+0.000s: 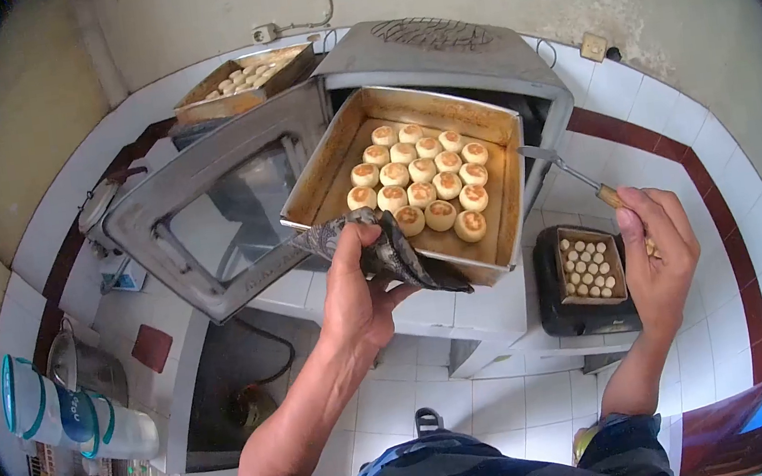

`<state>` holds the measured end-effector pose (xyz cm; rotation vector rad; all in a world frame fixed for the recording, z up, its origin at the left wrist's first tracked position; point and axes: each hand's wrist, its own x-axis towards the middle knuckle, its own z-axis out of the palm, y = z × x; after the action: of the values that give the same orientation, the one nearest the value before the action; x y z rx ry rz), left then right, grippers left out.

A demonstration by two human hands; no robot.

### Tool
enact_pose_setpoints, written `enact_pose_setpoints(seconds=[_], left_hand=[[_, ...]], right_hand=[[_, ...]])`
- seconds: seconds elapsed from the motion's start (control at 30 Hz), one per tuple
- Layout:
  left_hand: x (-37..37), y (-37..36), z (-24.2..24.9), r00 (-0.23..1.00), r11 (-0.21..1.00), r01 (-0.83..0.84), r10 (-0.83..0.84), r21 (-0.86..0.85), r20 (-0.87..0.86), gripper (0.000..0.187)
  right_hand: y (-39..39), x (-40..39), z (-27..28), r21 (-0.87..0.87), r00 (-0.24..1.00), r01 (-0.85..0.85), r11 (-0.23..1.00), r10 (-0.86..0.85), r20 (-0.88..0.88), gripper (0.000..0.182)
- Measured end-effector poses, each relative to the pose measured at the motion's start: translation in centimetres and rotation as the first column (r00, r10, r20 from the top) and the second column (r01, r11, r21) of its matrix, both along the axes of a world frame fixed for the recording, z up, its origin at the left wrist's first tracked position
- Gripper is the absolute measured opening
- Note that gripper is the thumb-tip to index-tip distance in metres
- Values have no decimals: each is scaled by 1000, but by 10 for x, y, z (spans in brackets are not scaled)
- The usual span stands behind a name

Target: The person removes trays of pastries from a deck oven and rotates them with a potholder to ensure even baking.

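Note:
My left hand (355,284) is closed round a dark patterned cloth (382,243), which it presses against the near edge of a square metal baking pan (343,162). Rows of round pale buns (422,170) with browned tops lie in the pan. The pan is tilted, in front of the opening of a grey oven (435,55). In my right hand (663,246) is the wooden handle of a small metal spatula (575,173), its blade beside the pan's right wall.
The oven door (217,215) hangs open at the left. Behind it stands another pan (194,107) of buns. A smaller pan (595,298) of pale buns rests on a black surface (554,317) at the lower right. Lidded plastic containers (134,432) stand at the lower left.

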<state>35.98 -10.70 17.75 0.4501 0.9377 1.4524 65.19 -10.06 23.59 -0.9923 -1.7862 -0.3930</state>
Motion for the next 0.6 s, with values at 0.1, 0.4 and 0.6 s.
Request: enact_pose_setpoints(seconds=[0.1,0.4,0.6], left_hand=[[-13,-32,-17,1000,1000,-18,19,-16,25,49],[-54,-141,-124,999,991,53,-53,-124,1,50],[-89,-216,-228,994,985,-47,62,-168,85,35]], right_hand=[[-26,-12,-10,-21,1000,4,1000,-5,-13,16],[-115,-61,-48,-151,999,-53,987,51,-18,17],[-159,-90,-101,-303,993,-115,946,110,-34,18]])
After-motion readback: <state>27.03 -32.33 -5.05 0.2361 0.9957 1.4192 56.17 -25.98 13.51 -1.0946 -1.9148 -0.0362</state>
